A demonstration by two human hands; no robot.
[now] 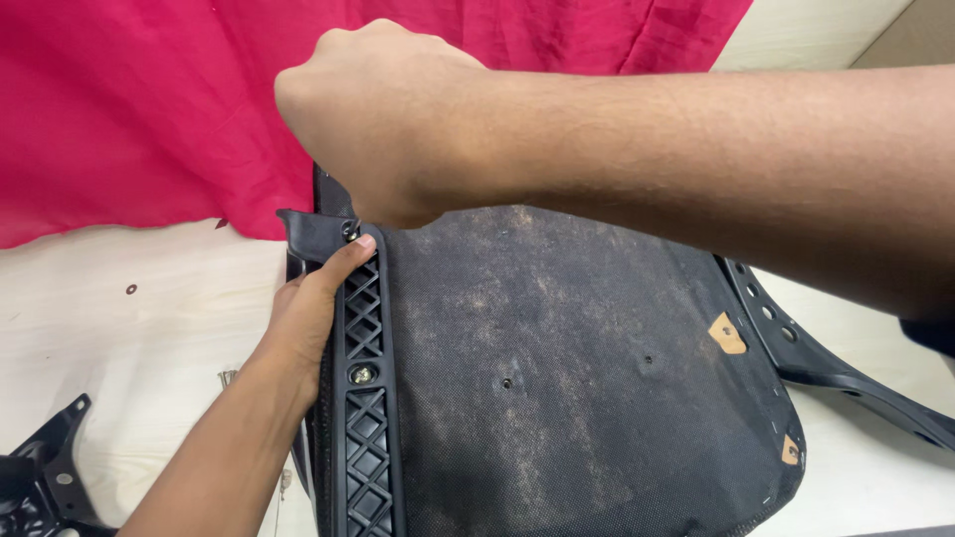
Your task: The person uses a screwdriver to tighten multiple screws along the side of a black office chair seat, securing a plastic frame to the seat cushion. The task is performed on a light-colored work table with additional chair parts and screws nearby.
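1. A person works on an upturned chair seat, its underside covered in dusty black fabric, which lies directly under both hands and fills the view below them.

2. The left hand wraps around the seat's black plastic lattice bracket, thumb pressed flat on the top of the rail, fingers curled out of sight round the outer edge.

3. The right hand hangs just above the left thumb, closed into a tight fist at the corner of the bracket; whatever it may grip is hidden beneath the knuckles, so what it holds cannot be told.

4. A bolt head sits in the bracket just below the left thumb; another fastener shows right at the thumb tip, under the right fist.

5. The seat looks stiff and fairly heavy, a rigid board under thin, rough cloth that should not slip. The moulded bracket and the seat's edges seem the soundest places to take hold; the fabric, torn at two tan patches far to the right of the hands, looks weak.

6. A second black arm piece juts out beyond the right forearm.

7. Everything rests on a pale wooden surface; loose screws lie just left of the left wrist, and another black metal part lies further left.

8. A bright red cloth is draped behind the hands.
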